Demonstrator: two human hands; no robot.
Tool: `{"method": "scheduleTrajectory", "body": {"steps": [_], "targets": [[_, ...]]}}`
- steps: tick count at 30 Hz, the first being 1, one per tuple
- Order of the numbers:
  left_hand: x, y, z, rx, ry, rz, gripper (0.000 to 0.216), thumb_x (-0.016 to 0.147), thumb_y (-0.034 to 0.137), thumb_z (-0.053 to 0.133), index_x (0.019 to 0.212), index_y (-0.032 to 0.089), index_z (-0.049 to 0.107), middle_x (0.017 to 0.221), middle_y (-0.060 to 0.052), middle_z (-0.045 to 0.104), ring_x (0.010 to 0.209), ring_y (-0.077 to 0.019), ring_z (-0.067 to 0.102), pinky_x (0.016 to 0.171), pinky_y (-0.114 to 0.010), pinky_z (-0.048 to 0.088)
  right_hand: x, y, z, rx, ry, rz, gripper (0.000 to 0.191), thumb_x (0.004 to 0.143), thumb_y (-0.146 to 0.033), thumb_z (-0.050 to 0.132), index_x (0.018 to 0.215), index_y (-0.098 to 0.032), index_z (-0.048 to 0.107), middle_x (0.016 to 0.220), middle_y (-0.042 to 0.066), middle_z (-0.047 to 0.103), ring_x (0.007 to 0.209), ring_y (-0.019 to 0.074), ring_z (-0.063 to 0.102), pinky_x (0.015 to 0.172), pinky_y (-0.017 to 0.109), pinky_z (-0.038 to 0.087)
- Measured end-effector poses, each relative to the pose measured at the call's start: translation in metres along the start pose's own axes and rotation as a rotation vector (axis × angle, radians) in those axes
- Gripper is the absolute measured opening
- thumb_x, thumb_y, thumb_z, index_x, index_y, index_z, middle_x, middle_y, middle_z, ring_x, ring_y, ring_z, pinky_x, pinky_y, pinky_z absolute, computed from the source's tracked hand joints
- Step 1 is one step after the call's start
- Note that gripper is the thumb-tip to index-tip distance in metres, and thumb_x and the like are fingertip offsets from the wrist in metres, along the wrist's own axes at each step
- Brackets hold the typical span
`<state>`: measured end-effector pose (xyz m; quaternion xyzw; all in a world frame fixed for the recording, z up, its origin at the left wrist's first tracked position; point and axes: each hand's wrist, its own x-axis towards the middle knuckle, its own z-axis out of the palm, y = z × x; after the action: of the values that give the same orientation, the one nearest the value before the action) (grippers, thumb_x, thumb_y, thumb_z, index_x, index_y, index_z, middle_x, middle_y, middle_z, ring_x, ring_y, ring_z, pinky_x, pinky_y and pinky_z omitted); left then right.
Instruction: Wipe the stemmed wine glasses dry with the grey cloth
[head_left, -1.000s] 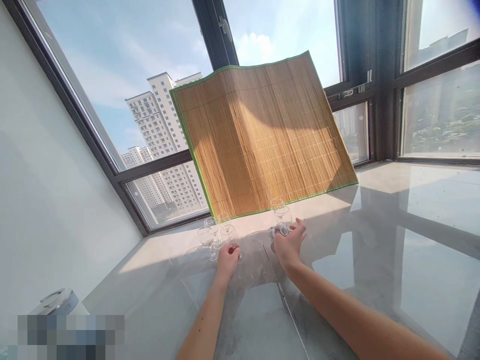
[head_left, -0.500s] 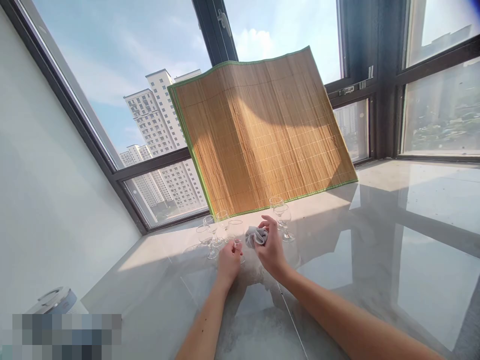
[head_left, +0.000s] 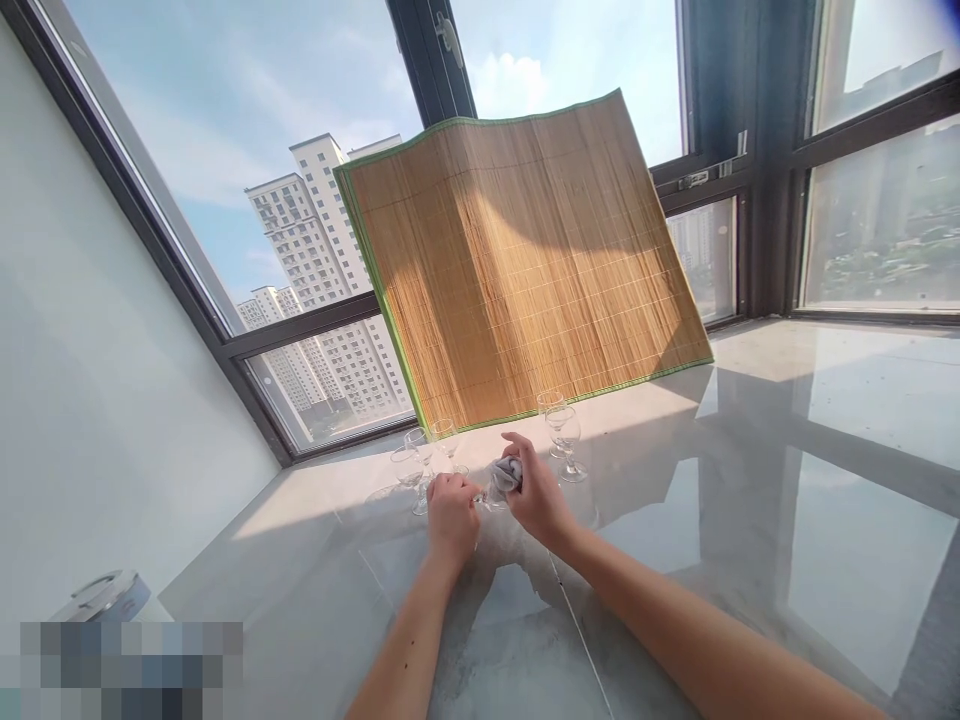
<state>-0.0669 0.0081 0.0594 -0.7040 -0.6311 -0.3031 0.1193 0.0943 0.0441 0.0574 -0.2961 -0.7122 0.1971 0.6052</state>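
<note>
My left hand (head_left: 453,512) is closed around a small stemmed glass (head_left: 481,497), most of which is hidden by the fingers. Only a clear bit of it shows between the two hands, apparently tipped over sideways. In my right hand (head_left: 538,500) is a bunched grey cloth (head_left: 504,479), right up against that glass; the index finger sticks up above the cloth. Left of my hands, several clear stemmed glasses stand upright, among them a front glass (head_left: 407,467) and a rear glass (head_left: 444,434). Two more, a nearer glass (head_left: 564,430) and a farther glass (head_left: 550,404), stand beyond my right hand.
A bamboo mat (head_left: 525,260) with green edging leans against the window behind the glasses. The glossy grey tiled surface (head_left: 645,570) reflects the window. A white wall (head_left: 90,350) rises at the left, and a white lidded container (head_left: 112,595) sits lower left, partly pixelated.
The glass in my left hand has gone from upright to tipped, its bowl now hidden behind the hand. My right hand has brought the cloth slightly left, against the glass.
</note>
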Motion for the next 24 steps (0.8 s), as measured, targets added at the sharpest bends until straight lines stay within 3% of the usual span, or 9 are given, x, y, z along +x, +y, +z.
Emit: {"method": "scheduleTrajectory", "body": {"steps": [6,12,19,24], "targets": [[0.001,-0.003,0.007,-0.207,0.028,-0.056,0.034,0.075,0.005,0.057,0.081,0.031,0.078,0.078,-0.004,0.069,0.091,-0.0243,0.054,0.091,-0.041,0.038,0.008,0.011,-0.008,-0.043,0.114,0.151,0.058,0.072,-0.009,0.043,0.128,-0.023,0.039,0.092,0.001,0.056,0.072,0.0153,0.054,0.068,0.028,0.043],[0.002,-0.004,0.005,-0.240,0.090,-0.067,0.032,0.077,0.007,0.058,0.086,0.030,0.079,0.078,-0.006,0.069,0.094,-0.0252,0.054,0.091,-0.041,0.041,0.011,0.014,-0.012,-0.005,0.252,0.303,0.058,0.072,-0.015,0.046,0.129,-0.023,0.037,0.099,0.003,0.056,0.078,0.0162,0.056,0.069,0.029,0.044],[0.003,-0.008,0.007,-0.137,0.121,-0.071,0.028,0.082,0.012,0.058,0.101,0.023,0.077,0.087,-0.005,0.070,0.093,-0.0225,0.054,0.086,-0.036,0.046,0.013,0.010,-0.015,0.106,0.233,0.459,0.060,0.066,-0.018,0.049,0.125,-0.021,0.040,0.098,0.004,0.056,0.077,0.0175,0.057,0.061,0.027,0.044],[0.001,-0.011,0.009,-0.019,0.096,-0.061,0.027,0.085,0.011,0.057,0.100,0.021,0.077,0.085,-0.006,0.069,0.092,-0.0221,0.054,0.085,-0.034,0.046,0.014,0.012,-0.011,0.176,0.167,0.474,0.057,0.065,-0.022,0.053,0.120,-0.023,0.041,0.089,0.001,0.058,0.073,0.0184,0.058,0.058,0.027,0.045]]}}
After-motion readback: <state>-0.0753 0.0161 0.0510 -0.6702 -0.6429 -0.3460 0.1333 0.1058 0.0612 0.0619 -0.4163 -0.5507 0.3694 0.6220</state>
